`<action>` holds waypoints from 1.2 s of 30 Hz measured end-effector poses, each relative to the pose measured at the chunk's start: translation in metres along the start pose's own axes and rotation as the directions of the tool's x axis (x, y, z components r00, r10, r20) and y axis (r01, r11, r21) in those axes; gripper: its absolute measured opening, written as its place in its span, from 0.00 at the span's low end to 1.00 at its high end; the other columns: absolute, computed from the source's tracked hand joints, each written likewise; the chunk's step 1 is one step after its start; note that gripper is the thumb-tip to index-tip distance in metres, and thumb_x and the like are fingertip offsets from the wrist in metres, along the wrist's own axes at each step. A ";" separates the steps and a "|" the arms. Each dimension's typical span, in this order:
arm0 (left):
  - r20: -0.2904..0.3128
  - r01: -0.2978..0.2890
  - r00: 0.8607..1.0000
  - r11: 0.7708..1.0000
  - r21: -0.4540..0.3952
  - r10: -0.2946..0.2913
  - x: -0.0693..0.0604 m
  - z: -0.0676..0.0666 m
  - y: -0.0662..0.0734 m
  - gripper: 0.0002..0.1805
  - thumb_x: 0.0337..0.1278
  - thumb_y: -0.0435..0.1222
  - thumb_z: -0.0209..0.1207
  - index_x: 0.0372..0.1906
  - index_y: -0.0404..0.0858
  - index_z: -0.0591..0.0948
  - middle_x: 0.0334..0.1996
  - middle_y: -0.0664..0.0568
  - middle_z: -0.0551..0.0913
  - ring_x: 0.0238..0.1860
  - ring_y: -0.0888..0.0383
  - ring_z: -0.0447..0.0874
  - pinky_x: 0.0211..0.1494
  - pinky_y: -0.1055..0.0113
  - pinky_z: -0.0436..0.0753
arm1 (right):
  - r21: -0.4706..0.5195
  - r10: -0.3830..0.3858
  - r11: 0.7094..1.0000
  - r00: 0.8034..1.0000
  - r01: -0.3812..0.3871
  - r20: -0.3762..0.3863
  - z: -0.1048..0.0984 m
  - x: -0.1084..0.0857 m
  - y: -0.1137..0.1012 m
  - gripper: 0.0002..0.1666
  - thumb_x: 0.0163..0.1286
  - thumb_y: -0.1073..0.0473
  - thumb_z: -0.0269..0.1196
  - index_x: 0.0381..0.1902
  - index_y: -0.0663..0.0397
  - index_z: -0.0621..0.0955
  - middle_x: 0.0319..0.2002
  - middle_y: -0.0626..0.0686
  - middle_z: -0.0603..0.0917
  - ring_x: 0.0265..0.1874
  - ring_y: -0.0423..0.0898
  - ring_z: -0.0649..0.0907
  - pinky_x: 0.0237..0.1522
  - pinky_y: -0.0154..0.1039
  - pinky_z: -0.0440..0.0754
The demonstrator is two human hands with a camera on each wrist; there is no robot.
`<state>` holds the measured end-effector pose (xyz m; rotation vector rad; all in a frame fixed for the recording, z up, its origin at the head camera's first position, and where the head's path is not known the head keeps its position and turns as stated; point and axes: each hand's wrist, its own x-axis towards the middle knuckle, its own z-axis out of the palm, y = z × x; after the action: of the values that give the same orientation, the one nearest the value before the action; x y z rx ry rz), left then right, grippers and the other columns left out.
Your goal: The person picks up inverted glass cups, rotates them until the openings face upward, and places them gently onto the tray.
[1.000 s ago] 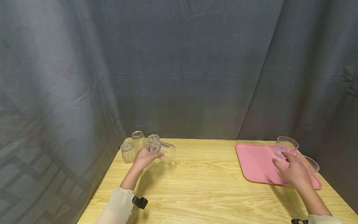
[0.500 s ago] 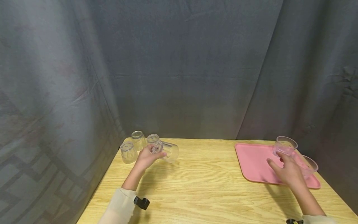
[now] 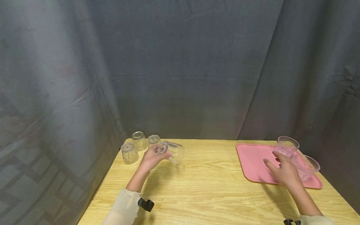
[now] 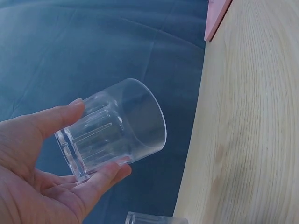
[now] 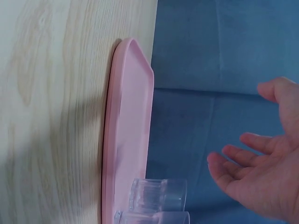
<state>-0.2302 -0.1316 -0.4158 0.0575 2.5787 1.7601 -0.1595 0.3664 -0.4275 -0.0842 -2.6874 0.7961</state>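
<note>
Clear fluted tumbler (image 3: 176,153) up off the tabletop (image 3: 202,190) in L hand (image 3: 151,161)

We see the tumbler tipped nearly on its side, base toward the palm, mouth facing R in head view; L thumb on one side of it & fingers on the other, pinching it near the base end; just beyond L hand, at the table's far L corner, we have three more clear tumblers upside down: one nearest (image 3: 130,153), one at the back (image 3: 139,141), one to the R (image 3: 153,139), the last partly hidden behind the hand.

Well apart, on the R, we find a pink tray (image 3: 257,164) w/ two clear tumblers mouth-up toward its R side, a far one (image 3: 287,147) & a near one (image 3: 306,168); R hand (image 3: 285,173) hangs next to them, apart from both, fingers loosely bent & spread, thumb out.

Both arms wear pale sleeves (image 3: 122,206) w/ black wrist gear (image 3: 146,204); behind it all, we've a grey curtain (image 3: 182,78).
</note>
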 end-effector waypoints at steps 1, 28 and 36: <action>-0.001 -0.002 1.000 1.000 -0.009 0.002 0.000 0.001 0.001 0.48 0.51 0.47 0.74 0.71 0.26 0.66 0.67 0.29 0.71 0.68 0.33 0.69 0.70 0.42 0.71 | 0.006 0.001 1.000 1.000 -0.001 0.003 0.001 0.000 -0.002 0.40 0.74 0.47 0.60 0.66 0.79 0.66 0.61 0.82 0.69 0.52 0.81 0.75 0.48 0.72 0.76; 0.005 -0.029 1.000 0.991 -0.127 0.030 -0.010 0.018 0.009 0.41 0.54 0.44 0.73 0.66 0.25 0.72 0.61 0.32 0.78 0.63 0.36 0.76 0.67 0.44 0.74 | 0.121 -0.025 0.993 0.994 0.012 0.103 0.021 0.000 -0.039 0.43 0.76 0.45 0.59 0.70 0.77 0.63 0.64 0.81 0.69 0.58 0.79 0.74 0.58 0.70 0.73; 0.007 -0.048 0.999 0.985 -0.167 0.049 -0.011 0.027 0.010 0.38 0.54 0.42 0.73 0.65 0.26 0.73 0.58 0.34 0.80 0.60 0.38 0.79 0.66 0.45 0.76 | 0.153 -0.054 0.988 0.993 0.037 0.110 0.030 0.000 -0.048 0.41 0.76 0.47 0.59 0.70 0.77 0.64 0.64 0.80 0.69 0.59 0.77 0.75 0.58 0.68 0.74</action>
<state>-0.2185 -0.1037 -0.4167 0.1280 2.4318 1.9790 -0.1681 0.3101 -0.4251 0.0599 -2.7125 1.0146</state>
